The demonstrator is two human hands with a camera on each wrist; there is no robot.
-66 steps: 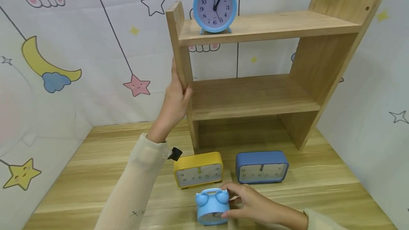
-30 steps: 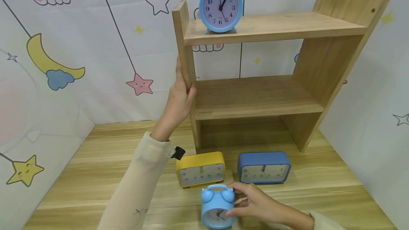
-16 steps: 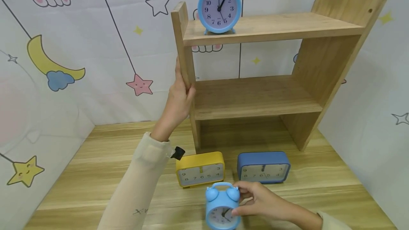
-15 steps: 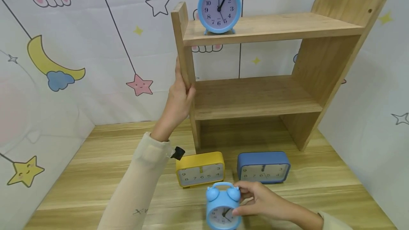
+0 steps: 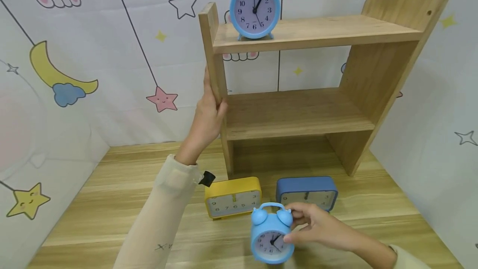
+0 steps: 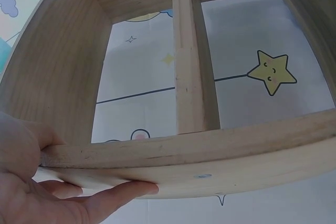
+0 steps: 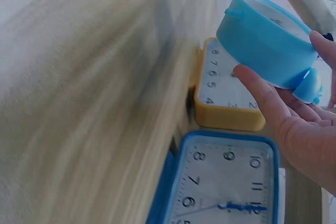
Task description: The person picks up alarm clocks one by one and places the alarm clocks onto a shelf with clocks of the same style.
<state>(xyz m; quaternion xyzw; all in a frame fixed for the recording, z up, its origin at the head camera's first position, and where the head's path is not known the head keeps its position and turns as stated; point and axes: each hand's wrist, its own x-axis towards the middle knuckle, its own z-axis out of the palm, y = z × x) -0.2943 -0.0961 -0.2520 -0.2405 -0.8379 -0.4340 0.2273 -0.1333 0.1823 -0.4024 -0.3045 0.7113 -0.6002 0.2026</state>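
Note:
My left hand (image 5: 206,119) grips the left side panel of a wooden shelf (image 5: 298,113). In the left wrist view its fingers (image 6: 123,195) lie along the panel's outer face. My right hand (image 5: 321,225) holds a light-blue twin-bell alarm clock (image 5: 271,240) from its right side, thumb at the face's edge. The right wrist view shows this clock (image 7: 262,40) raised off the tabletop, its far side hidden. Behind it stand a yellow rectangular clock (image 5: 233,196) and a blue rectangular clock (image 5: 306,185), the latter partly covered by the hand.
Another light-blue twin-bell alarm clock (image 5: 255,9) stands at the left end of the shelf's top board. The shelf rests on a wood-grain table (image 5: 130,186). A white cartoon-printed cloth (image 5: 130,53) hangs behind and along the sides.
My right hand has raised the light-blue alarm clock and carried it rightward and away from me; its face has tipped more upright. The left hand keeps its grip on the shelf.

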